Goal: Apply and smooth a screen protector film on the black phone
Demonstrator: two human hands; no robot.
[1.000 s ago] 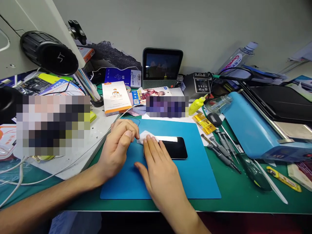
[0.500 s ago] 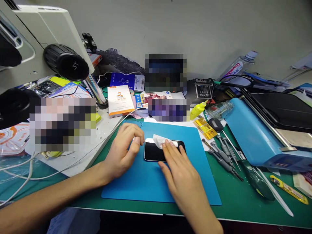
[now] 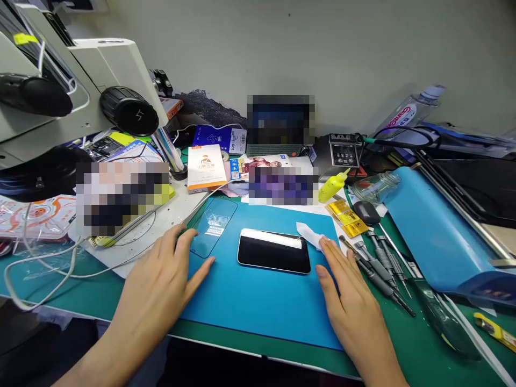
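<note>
Phone (image 3: 274, 251) flat on blue mat (image 3: 258, 312), long axis 9-to-3, between your hands. Your left hand (image 3: 161, 282) spread flat, fingertips at glass sheet (image 3: 213, 224). Your right hand (image 3: 349, 301) flat, fingertips on white wipe (image 3: 310, 234), nearer phone, which lies at its 10 o'clock.

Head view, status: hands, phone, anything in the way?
Left hand open, fingertips at the glass protector. Right hand open, fingertips on the white wipe. Phone flat on the blue mat, between the hands. Screwdrivers beside right hand.

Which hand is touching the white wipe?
The right hand: it touches the wipe right of the phone. The left hand lies by the clear screen protector instead.
</note>
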